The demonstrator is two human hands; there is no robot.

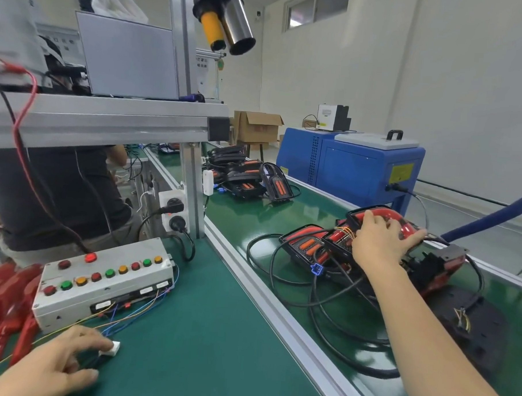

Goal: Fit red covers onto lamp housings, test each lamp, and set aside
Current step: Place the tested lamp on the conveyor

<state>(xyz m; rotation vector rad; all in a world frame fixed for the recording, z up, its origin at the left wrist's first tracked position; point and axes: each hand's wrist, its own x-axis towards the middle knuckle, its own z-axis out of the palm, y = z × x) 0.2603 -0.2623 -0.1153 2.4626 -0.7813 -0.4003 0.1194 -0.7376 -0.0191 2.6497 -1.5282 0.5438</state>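
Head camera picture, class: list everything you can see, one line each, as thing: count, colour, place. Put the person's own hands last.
Button box: one, grey with red, green and orange buttons, near left on the green bench.
White plug: one, on thin wires from the box, at the left fingertips.
Red covers: a pile, count unclear, far left edge.
Lamps with red covers: several, tangled in black cables, right on the belt.
Black lamp housings: a heap, count unclear, further up the belt.
Blue machine: one, right of the belt.
Cardboard box: one, brown, background.
Heat gun: one, black, orange and steel, hanging at top.
Another person: one, dark shirt, behind the bench.
Left hand: touches the white plug.
Right hand: rests on a red lamp.
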